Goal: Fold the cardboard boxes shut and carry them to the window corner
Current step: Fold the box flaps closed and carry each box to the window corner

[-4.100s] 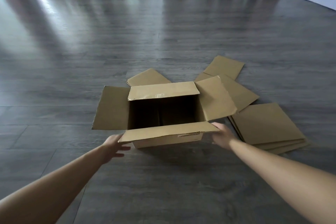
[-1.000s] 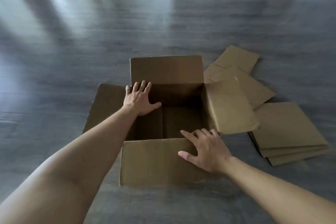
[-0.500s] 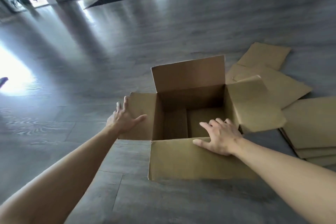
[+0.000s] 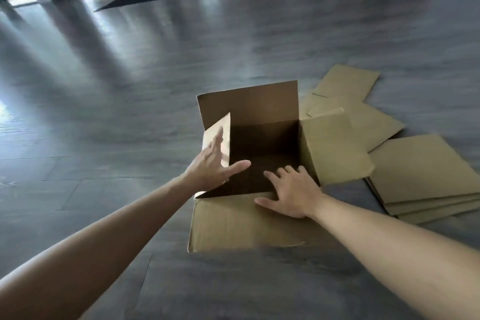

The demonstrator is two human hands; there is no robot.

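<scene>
Open cardboard box (image 4: 249,218) on grey plank floor (image 4: 130,86), flaps unfolded.

Flattened cardboard sheets (image 4: 426,171) lie just right of the box. Far flap stands upright; near flap lies outward. Left hand (image 4: 213,166), fingers straight and spread, presses the left flap (image 4: 219,135) upright. Right hand (image 4: 293,195) rests flat, fingers splayed, on the near flap's fold.

bare forearms, no sleeves, bare hands

light: daylight from far left, dimmer right | glare: pale streaks on the floor (image 4: 109,65) | shadow: box (image 4: 259,143) interior dark | blur: slight softness | distortion: wide-angle bending at edges
</scene>
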